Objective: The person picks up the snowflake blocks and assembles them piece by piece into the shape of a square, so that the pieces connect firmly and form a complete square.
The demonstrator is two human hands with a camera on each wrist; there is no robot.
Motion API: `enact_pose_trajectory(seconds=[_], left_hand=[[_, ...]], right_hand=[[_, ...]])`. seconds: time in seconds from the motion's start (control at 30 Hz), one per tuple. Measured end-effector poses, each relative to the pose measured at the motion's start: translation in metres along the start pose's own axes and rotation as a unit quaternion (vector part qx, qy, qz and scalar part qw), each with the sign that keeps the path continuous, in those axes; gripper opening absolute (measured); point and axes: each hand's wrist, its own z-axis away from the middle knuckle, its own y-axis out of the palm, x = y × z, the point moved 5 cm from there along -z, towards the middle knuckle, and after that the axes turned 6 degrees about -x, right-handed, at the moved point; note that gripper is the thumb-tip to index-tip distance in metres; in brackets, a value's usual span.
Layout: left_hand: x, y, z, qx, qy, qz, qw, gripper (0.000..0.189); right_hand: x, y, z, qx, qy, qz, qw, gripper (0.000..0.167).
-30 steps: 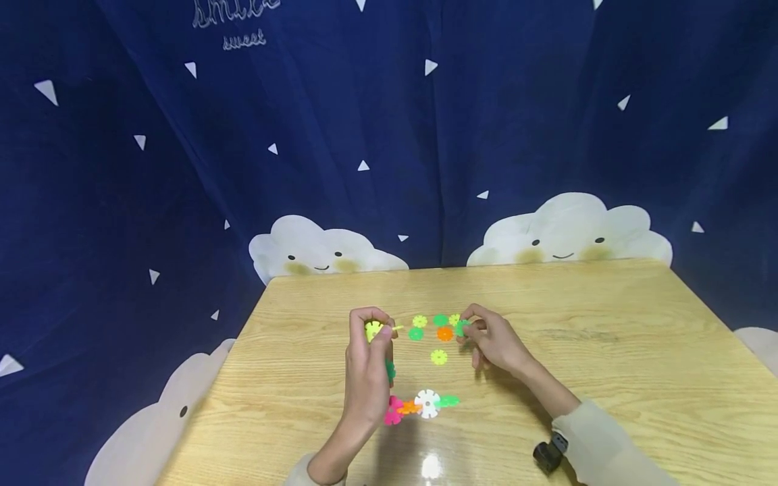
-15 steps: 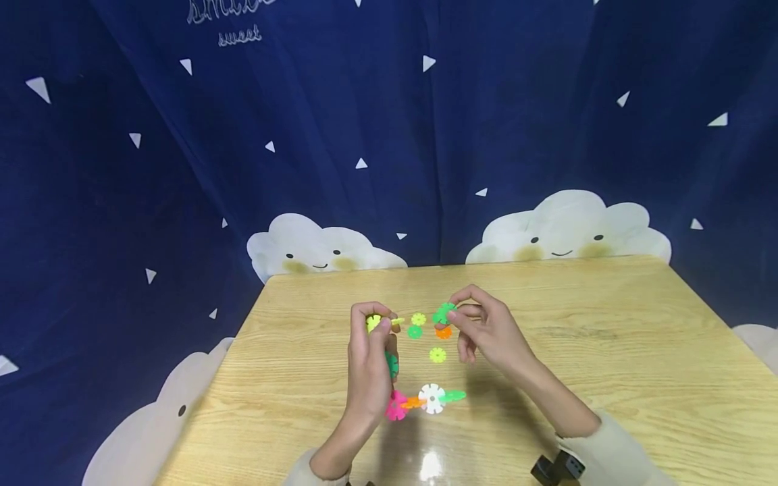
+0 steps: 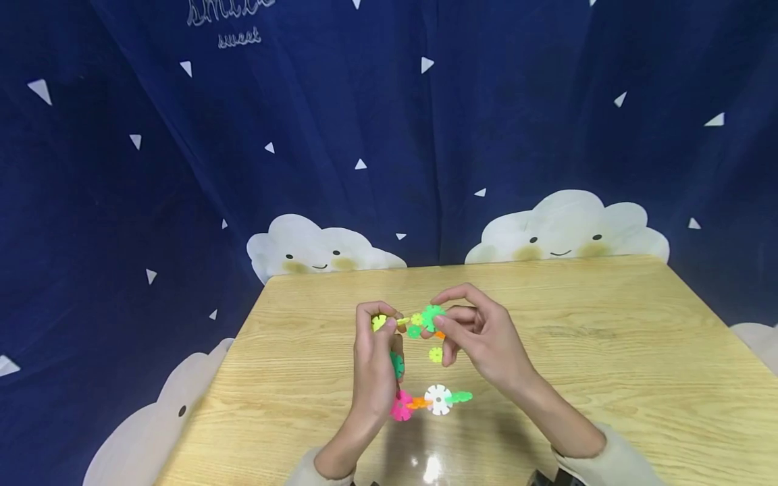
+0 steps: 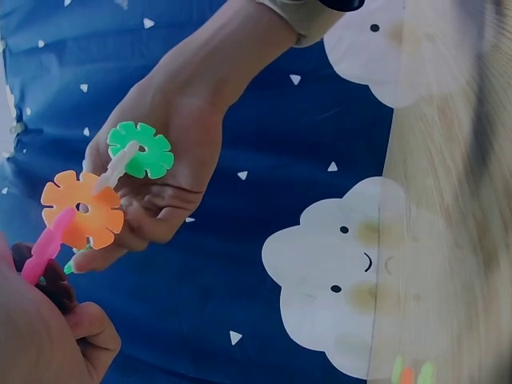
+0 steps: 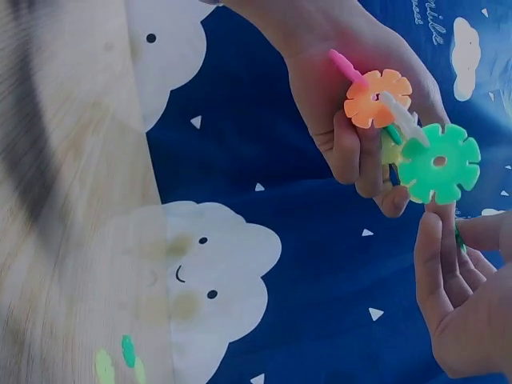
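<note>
In the head view my left hand (image 3: 371,381) grips a chain of joined notched plastic snowflake discs. A yellow disc (image 3: 379,322) shows by its thumb, and a darker green disc (image 3: 398,365) lies at the palm side. Below the hand the chain runs right through a pink disc (image 3: 401,408), an orange disc (image 3: 418,403), a white disc (image 3: 438,400) and a light green disc (image 3: 460,397). Between thumb and finger, my right hand (image 3: 486,341) pinches a loose green disc (image 3: 432,316), just right of the chain's upper yellow end.
Several loose discs lie on the wooden table (image 3: 304,358) beyond the hands, among them a yellow disc (image 3: 435,354), a small green disc (image 3: 414,331) and a partly covered orange disc (image 3: 440,334). A dark blue curtain (image 3: 389,121) with clouds hangs behind the table.
My right hand has lifted the green disc from the right of the loose discs and carried it left, close to the left hand. The left hand has shifted slightly right with its chain.
</note>
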Motion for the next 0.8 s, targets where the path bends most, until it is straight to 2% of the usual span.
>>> enact_pose_trajectory(seconds=[0.2, 0.43, 0.67, 0.8], left_hand=[[0.000, 0.005, 0.003, 0.003, 0.009, -0.034, 0.9994, 0.013], [-0.001, 0.006, 0.006, 0.006, 0.030, -0.067, 0.9973, 0.011], [-0.001, 0.007, 0.009, 0.019, 0.053, -0.088, 0.9946, 0.014], [-0.001, 0.008, 0.011, 0.021, 0.057, -0.095, 0.9936, 0.014]], right_hand=[[0.005, 0.004, 0.000, -0.003, -0.021, 0.005, 0.9998, 0.020], [0.007, 0.005, 0.001, -0.006, -0.018, 0.019, 0.9996, 0.019], [0.008, 0.006, 0.005, -0.017, -0.026, 0.059, 0.9978, 0.018], [0.009, 0.008, 0.007, -0.028, -0.024, 0.063, 0.9973, 0.018]])
